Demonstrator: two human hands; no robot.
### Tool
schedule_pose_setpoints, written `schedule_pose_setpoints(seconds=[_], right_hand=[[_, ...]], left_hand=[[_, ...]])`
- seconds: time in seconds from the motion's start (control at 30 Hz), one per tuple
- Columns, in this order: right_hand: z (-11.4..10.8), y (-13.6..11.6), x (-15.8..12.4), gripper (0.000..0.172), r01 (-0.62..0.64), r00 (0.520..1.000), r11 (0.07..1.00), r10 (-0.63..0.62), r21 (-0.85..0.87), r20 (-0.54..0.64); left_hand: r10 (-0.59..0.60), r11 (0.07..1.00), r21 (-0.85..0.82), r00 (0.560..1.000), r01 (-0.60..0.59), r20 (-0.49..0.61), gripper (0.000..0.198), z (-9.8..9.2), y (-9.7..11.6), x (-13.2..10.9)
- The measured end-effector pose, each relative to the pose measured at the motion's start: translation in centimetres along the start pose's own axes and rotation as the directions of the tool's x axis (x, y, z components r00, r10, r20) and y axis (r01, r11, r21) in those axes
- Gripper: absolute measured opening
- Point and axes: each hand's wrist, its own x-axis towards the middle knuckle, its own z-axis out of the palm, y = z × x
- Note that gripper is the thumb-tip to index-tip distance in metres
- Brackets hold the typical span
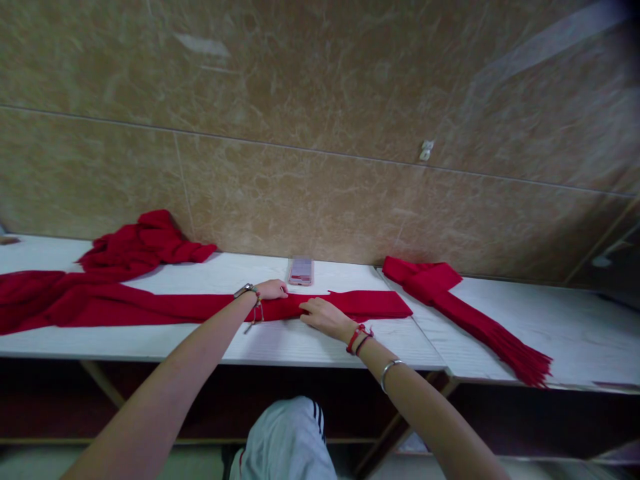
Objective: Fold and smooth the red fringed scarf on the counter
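Observation:
A long red cloth (190, 309) lies along the white table, folded into a narrow strip towards its right end. My left hand (271, 290) rests at the strip's far edge, its fingers closed on the cloth. On the near edge, just to the right, my right hand (323, 316) has its fingers bent together over the cloth, pinching it. The cloth's left part is wider and rumpled. How much fabric lies under the fingers is hidden.
Behind my hands a phone (301, 271) lies near the tiled wall (310, 193). A crumpled red cloth (145, 247) sits at the back left. To the right, a folded red scarf (450, 307) with fringe reaches the front edge of the white table (240, 343).

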Motion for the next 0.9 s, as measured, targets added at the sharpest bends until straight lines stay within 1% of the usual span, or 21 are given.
schedule_pose_setpoints(seconds=[0.2, 0.37, 0.5, 0.6, 0.7, 0.8, 0.9], right_hand=[[-0.1, -0.2, 0.3, 0.017, -0.059, 0.998, 0.997, 0.058, -0.058, -0.025], [-0.6, -0.9, 1.7, 0.018, -0.123, 0.992, 0.990, 0.125, -0.075, 0.018], [-1.4, -0.7, 2.6, 0.019, -0.184, 0.980, 0.981, 0.188, -0.064, 0.070], [-3.0, 0.1, 2.9, 0.021, -0.264, 0.960, 0.963, 0.268, -0.058, 0.081], [-5.3, 1.4, 2.9, 0.023, -0.352, 0.929, 0.932, 0.359, -0.080, 0.087], [-8.1, 3.1, 2.2, 0.026, -0.433, 0.893, 0.891, 0.445, -0.139, 0.072], [-10.7, 5.1, 0.5, 0.028, -0.448, 0.882, 0.865, 0.469, -0.226, 0.050]], left_hand=[[-0.001, 0.996, -0.085, 1.000, -0.001, -0.020, 0.019, 0.2, -0.3, 0.5], [-0.018, 0.977, -0.212, 0.998, 0.006, -0.054, 0.016, 0.2, -0.3, 0.4], [-0.031, 0.940, -0.343, 0.996, -0.001, -0.087, 0.016, -0.4, -0.2, -0.1], [-0.038, 0.890, -0.455, 0.992, -0.022, -0.122, 0.020, -1.8, 0.6, -0.3], [-0.021, 0.830, -0.553, 0.987, -0.070, -0.157, 0.019, -4.1, 2.3, 0.1], [0.013, 0.772, -0.626, 0.988, -0.110, -0.156, 0.018, -6.7, 4.9, 1.2], [0.050, 0.666, -0.735, 0.991, -0.127, -0.125, 0.015, -8.7, 8.1, 2.7]])
